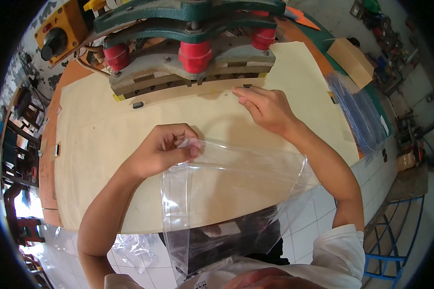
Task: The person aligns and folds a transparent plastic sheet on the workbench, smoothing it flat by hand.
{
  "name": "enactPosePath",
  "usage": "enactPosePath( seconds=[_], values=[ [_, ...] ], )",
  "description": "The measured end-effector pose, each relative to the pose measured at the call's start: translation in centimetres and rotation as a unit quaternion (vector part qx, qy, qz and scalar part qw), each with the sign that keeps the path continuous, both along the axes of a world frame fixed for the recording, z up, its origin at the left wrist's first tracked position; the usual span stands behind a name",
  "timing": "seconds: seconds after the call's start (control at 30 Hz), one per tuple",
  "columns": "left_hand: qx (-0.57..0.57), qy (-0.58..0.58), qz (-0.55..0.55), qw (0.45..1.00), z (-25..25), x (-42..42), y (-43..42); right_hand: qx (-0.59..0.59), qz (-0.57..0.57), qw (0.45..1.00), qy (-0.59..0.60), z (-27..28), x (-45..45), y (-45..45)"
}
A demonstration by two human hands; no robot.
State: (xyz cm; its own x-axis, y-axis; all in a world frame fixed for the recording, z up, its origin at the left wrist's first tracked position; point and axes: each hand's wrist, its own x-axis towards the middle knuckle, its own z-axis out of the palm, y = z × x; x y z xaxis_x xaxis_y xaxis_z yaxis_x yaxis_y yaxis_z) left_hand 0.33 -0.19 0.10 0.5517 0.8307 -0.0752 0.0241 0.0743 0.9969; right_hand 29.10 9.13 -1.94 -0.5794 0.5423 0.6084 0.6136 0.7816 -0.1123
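A clear plastic bag or sheet point(246, 166) is pinched at its upper left corner by my left hand point(171, 147). It spreads rightward over the worktop and hangs past the front edge toward my lap. My right hand point(267, 108) rests on the worktop below the press, fingers stretched to the left and nothing visible in them. Beside its fingertips is a small black block point(247, 86), partly hidden behind the fingers. A second black block point(138, 105) lies farther left. Ahead of both hands is the press's grey lower bar point(154, 84).
The press has red insulators point(195, 55) and a green frame point(188, 12). A yellow control box point(60, 31) with a black knob stands at the upper left. Stacked clear plastic sheets point(357, 111) lie at the right, near a cardboard box point(349, 62). A cream sheet point(96, 159) covers the worktop.
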Motion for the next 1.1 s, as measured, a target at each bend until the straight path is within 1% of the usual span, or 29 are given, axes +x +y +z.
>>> enactPosePath(
  seconds=[0.17,0.23,0.3,0.33,0.53,0.57,0.6,0.63,0.67,0.7,0.73,0.8,1.03,1.1],
  values=[
    [-0.003,0.005,-0.017,1.0,0.2,-0.1,0.1,-0.021,0.0,0.999,0.029,1.0,-0.1,-1.0],
    [0.007,0.012,0.003,1.0,0.4,0.1,-0.1,-0.02,-0.004,0.999,0.029,1.0,-0.1,-1.0],
    [0.005,0.011,0.002,1.0,0.4,0.1,-0.1,-0.06,-0.008,0.998,0.031,0.9,0.1,-0.9],
    [0.004,0.009,0.001,1.0,0.4,0.1,-0.1,-0.06,-0.008,0.998,0.031,0.7,0.1,-0.8],
    [0.01,0.007,-0.003,1.0,0.0,0.0,0.0,-0.057,0.039,0.997,0.031,0.8,0.5,-0.9],
    [0.009,0.008,-0.003,1.0,0.0,-0.1,0.0,-0.183,0.05,0.977,0.098,0.8,0.7,-1.1],
    [0.01,0.012,-0.003,1.0,0.0,-0.1,0.0,-0.305,0.06,0.937,0.162,0.8,0.9,-1.2],
    [0.01,0.016,-0.002,1.0,0.0,-0.2,0.0,-0.305,0.06,0.936,0.162,0.9,1.1,-1.1],
    [0.009,0.016,-0.002,1.0,0.1,-0.1,0.0,-0.41,0.112,0.873,0.239,1.0,1.3,-1.0],
    [0.006,0.016,0.003,1.0,0.2,-0.1,-0.1,-0.504,0.16,0.789,0.311,1.1,1.5,-1.0],
    [0.003,0.017,0.007,1.0,0.2,0.0,-0.1,-0.505,0.159,0.789,0.311,1.4,1.7,-1.0],
    [0.004,0.012,0.011,1.0,0.0,0.1,-0.1,-0.562,0.163,0.75,0.309,2.0,2.2,-1.3],
    [0.009,0.006,0.006,1.0,-0.2,-0.1,0.1,-0.589,0.187,0.711,0.335,1.5,2.6,-0.8],
    [0.01,0.008,0.006,1.0,-0.2,-0.1,0.1,-0.543,0.156,0.781,0.266,1.1,2.6,-0.7]
  ],
)
